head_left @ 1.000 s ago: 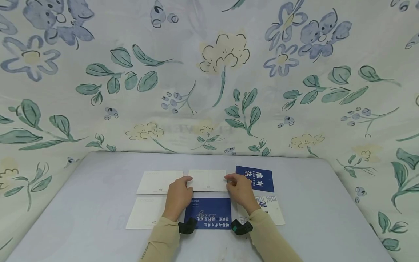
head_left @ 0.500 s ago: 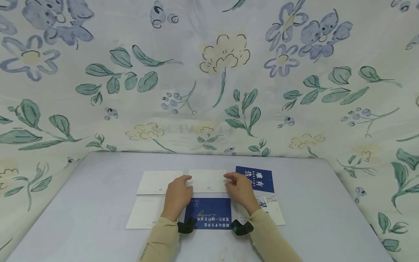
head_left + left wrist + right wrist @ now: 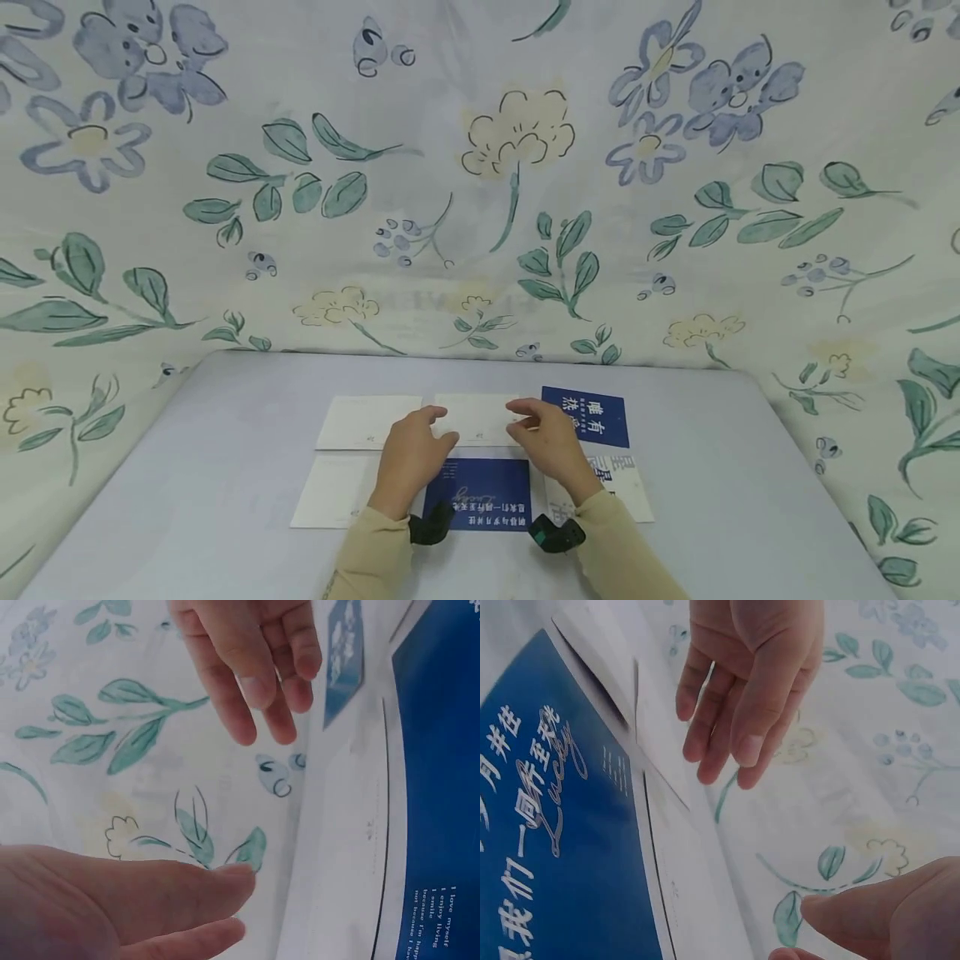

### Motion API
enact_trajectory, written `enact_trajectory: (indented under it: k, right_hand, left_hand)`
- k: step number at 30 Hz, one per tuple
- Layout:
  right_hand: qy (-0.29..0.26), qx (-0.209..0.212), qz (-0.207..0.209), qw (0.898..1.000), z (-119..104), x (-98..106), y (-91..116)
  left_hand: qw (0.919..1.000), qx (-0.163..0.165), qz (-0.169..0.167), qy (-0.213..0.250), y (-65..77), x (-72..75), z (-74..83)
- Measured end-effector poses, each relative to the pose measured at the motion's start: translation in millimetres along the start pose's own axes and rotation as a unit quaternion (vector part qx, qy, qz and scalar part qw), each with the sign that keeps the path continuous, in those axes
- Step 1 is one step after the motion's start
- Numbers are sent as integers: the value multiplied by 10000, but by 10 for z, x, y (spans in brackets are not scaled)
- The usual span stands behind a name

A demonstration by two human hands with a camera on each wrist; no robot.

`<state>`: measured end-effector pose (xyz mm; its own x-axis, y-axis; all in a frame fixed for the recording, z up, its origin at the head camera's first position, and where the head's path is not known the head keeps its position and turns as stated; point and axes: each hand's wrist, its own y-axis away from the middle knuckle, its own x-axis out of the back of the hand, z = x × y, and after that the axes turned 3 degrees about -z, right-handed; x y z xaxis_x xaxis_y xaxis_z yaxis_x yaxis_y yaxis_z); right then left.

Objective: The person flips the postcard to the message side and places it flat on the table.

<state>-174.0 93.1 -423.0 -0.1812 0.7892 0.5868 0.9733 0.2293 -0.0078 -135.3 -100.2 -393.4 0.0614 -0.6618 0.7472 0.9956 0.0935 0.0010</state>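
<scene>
Several cards lie flat in two rows. My left hand (image 3: 412,454) hovers at the left side of the white card (image 3: 478,417) in the middle of the far row, thumb and forefinger apart. Opposite it, at that card's right side, is my right hand (image 3: 553,442), its fingers loosely bent. In both wrist views the hands face each other with nothing in their fingers. Nearer me, between the forearms, lies a dark blue card (image 3: 487,487) with white writing. The left hand partly covers the far-left white card (image 3: 360,421).
On the near left is another white card (image 3: 330,492). To the right lie a blue card (image 3: 611,417) and, below it, a white card with blue lettering (image 3: 633,492). The white table (image 3: 750,500) ends at a flowered cloth (image 3: 480,208) behind.
Both hands have come off the middle white card's edges and drawn slightly toward each other, thumbs spreading from forefingers. The card stays in place. The head view has tilted a little upward.
</scene>
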Motion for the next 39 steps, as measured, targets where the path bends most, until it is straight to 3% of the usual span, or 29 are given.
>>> enact_trajectory:
  k: [7, 20, 28, 39]
  right_hand:
    - [-14, 161, -86, 9998, -13, 29, 133]
    - [195, 4, -214, 9996, 57, 28, 337]
    - [484, -121, -291, 9983, 106, 12, 431]
    - [523, -221, -504, 9971, 94, -6, 534]
  left_hand:
    - [9996, -43, -201, -197, 84, 5, 23]
    - [9982, -100, -291, -523, 231, 76, -45]
    - [9976, -332, -455, -411, 322, 33, -65]
    - [9967, -307, -497, -566, 417, -70, -102]
